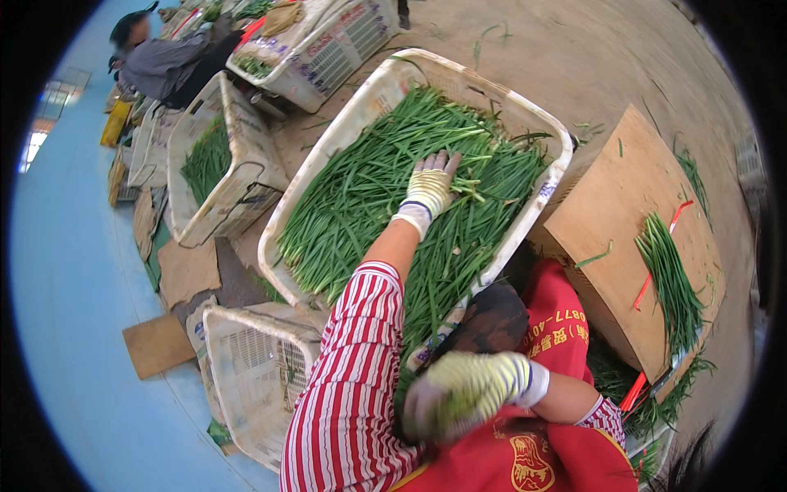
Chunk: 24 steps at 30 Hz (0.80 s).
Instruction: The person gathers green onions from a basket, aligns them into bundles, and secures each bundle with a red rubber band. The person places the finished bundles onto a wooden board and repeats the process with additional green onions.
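My left hand [433,184], in a striped work glove with greyish fingertips, lies palm down on a heap of garlic chives [363,178]. Its fingers are stretched out over the stalks, and some pale stem ends show beside it. The chives fill a large white plastic crate [270,246] in front of me. My right hand [473,393], gloved alike, is near my lap by the crate's near end. Motion blurs it, so whether it holds anything cannot be made out. A bundle of chives [670,280] lies on a brown board [615,184] to the right, across a red tie strip [643,291].
A knife [667,376] and red strips [633,393] are at the board's near edge. White crates [258,369] stand on the left, one [261,141] with chives in it. Cardboard pieces [158,345] lie on the floor. Another person [163,64] sits at the upper left.
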Each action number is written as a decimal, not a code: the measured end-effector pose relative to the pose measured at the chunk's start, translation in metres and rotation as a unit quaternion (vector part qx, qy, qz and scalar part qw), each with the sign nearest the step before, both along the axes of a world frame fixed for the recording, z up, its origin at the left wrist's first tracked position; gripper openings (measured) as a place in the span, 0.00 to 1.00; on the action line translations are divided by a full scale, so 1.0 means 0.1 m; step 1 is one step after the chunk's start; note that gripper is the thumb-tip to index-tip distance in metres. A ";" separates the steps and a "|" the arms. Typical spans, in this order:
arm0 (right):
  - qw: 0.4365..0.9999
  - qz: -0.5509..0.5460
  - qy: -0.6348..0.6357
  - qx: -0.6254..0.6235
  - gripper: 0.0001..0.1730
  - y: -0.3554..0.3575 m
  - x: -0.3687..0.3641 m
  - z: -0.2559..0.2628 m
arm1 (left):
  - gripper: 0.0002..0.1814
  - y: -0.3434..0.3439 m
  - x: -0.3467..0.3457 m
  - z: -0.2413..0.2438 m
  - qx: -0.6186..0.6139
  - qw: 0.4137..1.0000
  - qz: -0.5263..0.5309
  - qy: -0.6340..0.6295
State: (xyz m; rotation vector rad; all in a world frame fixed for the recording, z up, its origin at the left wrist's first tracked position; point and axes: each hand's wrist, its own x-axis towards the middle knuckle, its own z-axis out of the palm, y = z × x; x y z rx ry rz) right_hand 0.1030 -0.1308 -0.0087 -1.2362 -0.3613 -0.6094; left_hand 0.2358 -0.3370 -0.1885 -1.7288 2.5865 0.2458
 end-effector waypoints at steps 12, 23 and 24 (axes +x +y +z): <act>0.619 -0.572 -0.038 0.536 0.10 -0.43 -0.96 -0.75 | 0.38 2.04 0.03 1.88 0.240 0.654 0.116 0.708; 0.631 -0.482 -0.265 0.547 0.10 0.32 -1.30 -0.09 | 0.44 2.30 -1.14 1.53 0.337 0.390 -0.011 0.857; 0.623 -0.478 -0.275 0.555 0.10 0.38 -1.32 -0.12 | 0.42 2.24 -1.08 1.56 0.341 0.381 0.032 0.859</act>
